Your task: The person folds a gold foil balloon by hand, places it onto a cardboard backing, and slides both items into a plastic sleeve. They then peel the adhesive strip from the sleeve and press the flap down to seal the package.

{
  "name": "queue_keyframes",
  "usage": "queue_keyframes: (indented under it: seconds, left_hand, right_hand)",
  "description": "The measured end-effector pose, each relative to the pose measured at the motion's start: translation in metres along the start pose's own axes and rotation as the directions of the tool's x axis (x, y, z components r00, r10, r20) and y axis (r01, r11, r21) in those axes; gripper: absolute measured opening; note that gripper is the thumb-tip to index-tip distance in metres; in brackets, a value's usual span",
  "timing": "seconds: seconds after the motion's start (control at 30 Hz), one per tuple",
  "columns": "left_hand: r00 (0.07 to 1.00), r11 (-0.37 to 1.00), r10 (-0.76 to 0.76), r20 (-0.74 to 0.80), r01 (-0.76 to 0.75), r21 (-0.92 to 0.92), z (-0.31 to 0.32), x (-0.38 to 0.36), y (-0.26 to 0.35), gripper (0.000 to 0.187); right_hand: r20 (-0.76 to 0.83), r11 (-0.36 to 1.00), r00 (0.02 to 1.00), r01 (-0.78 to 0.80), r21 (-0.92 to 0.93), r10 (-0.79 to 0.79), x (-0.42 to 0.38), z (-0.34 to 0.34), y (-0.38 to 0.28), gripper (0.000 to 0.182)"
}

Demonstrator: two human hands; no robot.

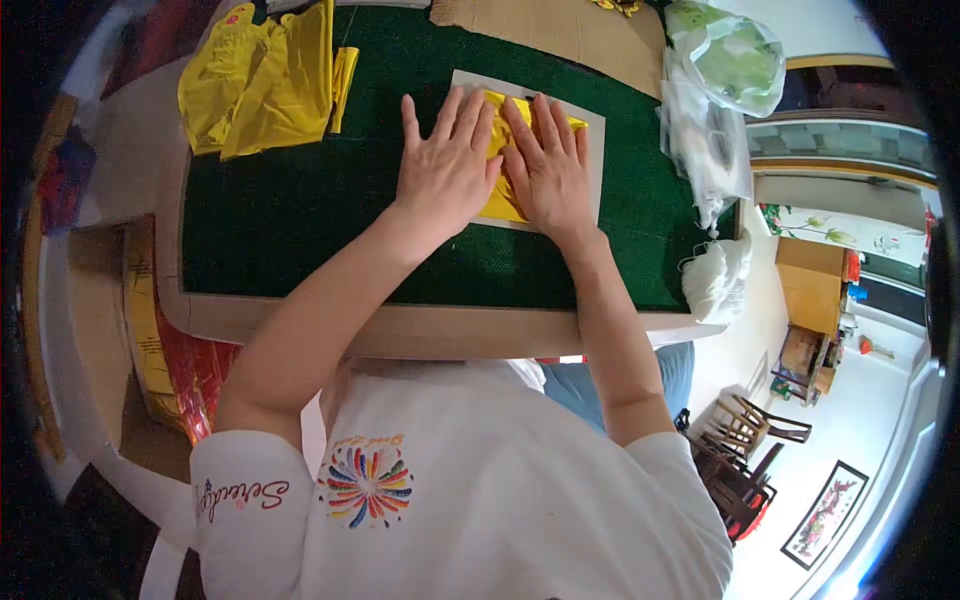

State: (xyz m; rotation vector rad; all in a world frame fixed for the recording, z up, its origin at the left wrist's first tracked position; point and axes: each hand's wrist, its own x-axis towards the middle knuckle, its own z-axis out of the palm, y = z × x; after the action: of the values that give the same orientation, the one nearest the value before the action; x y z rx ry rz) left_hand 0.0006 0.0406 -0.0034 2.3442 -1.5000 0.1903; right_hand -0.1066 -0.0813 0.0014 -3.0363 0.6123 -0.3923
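A shiny gold foil sheet [505,207] lies on a pale grey board [594,165] on the dark green mat. My left hand [448,170] is flat, fingers spread, over the board's left part and the foil's left edge. Pressed flat beside it, my right hand [548,180] covers the right part of the foil with its fingers pointing away from me. The thumbs nearly meet over the middle. Much of the foil is hidden beneath both hands. To the left of my left hand sits a pile of gold foil sheets [262,85].
The green mat [300,240] covers the table. Brown cardboard [550,30] lies at the far edge. At right are a clear plastic bag [710,150], a green-and-white bag [735,60] and a bundle of white string [717,280]. An open carton [105,300] stands at lower left.
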Motion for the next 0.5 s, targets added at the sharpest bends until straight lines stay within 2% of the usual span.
queue_keyframes:
  seconds: [0.17,0.37,0.5]
  left_hand:
    - [0.998,0.999,-0.024,0.063,0.023,0.023,-0.003,0.001,-0.002,0.062]
    - [0.998,1.0,0.006,0.063,-0.007,0.017,-0.006,-0.007,-0.017,0.065]
    - [0.995,1.0,-0.015,0.097,0.012,0.027,-0.018,-0.008,-0.03,0.059]
  right_hand:
    - [0.003,1.0,1.0,0.006,-0.003,-0.006,0.001,0.001,0.001,0.05]
    - [-0.007,1.0,1.0,0.011,0.003,-0.011,-0.003,0.001,0.0,0.051]
    - [-0.008,1.0,1.0,0.015,-0.006,-0.015,0.002,-0.002,0.0,0.05]
